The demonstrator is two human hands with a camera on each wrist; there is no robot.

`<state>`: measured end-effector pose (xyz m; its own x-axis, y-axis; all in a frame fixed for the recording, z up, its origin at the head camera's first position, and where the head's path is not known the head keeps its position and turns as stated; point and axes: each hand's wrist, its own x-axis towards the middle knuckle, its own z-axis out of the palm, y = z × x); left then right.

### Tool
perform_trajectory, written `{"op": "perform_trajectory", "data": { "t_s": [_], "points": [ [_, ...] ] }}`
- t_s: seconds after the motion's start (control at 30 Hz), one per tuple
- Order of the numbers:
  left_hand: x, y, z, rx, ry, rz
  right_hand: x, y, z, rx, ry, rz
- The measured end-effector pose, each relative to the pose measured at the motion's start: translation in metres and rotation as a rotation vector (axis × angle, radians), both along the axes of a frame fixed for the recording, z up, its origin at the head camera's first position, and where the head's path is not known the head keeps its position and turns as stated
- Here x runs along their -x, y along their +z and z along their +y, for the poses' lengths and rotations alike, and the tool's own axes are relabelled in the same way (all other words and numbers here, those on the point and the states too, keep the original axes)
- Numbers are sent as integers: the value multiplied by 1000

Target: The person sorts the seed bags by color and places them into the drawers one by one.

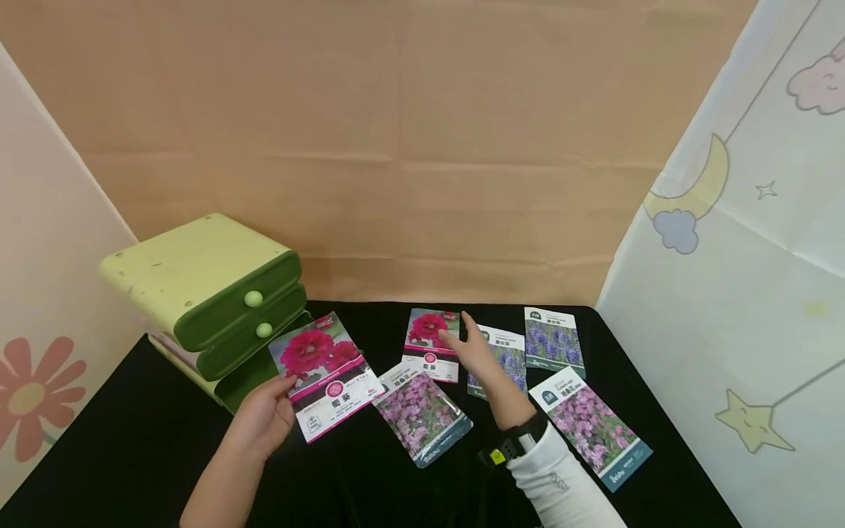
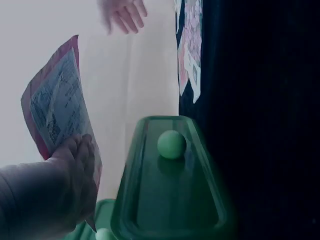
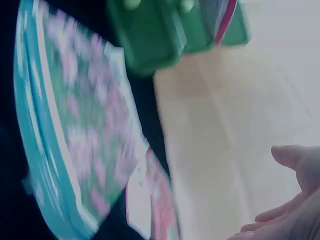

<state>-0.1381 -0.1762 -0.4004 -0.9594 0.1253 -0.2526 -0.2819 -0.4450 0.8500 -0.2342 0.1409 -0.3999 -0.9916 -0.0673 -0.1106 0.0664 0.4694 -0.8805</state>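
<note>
My left hand (image 1: 266,414) pinches a seed packet (image 1: 330,378) with dark pink flowers by its left edge, raised in front of the drawer box (image 1: 198,279). The back of that packet (image 2: 60,100), with a printed label, shows in the left wrist view. My right hand (image 1: 477,350) hovers with fingers spread over the middle packets, holding nothing. Below it lie a second pink-flower packet (image 1: 431,367) and a lavender packet (image 1: 508,359). A packet of small mauve flowers (image 1: 422,414) lies between the hands.
Another lavender packet (image 1: 554,341) and another mauve-flower packet (image 1: 594,429) lie at the right on the black tablecloth (image 1: 370,484). The box's lowest drawer (image 1: 238,385) juts out, partly hidden by the raised packet. A brown backdrop (image 1: 429,183) stands behind.
</note>
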Motion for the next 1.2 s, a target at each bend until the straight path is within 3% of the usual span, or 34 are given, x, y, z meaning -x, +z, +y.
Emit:
{"op": "perform_trajectory", "data": {
  "t_s": [0.1, 0.27, 0.37, 0.5, 0.83, 1.2],
  "points": [
    [3, -2, -11, -95, -8, -74, 20, -5, 2, -57, -31, -48],
    [8, -3, -18, -283, -1, -193, 48, -24, -7, -250, -17, -28],
    [12, -4, -19, -403, 2, -249, 55, -36, -17, -385, -5, -4],
    [19, -6, -20, -510, 30, -300, 58, -46, -26, -472, -27, -30],
    [38, -6, -25, -674, 117, -373, 63, -59, -24, -557, -50, -117],
    [57, -12, -38, -674, 213, -450, 62, -61, -27, -551, -31, -110]
  ]
}}
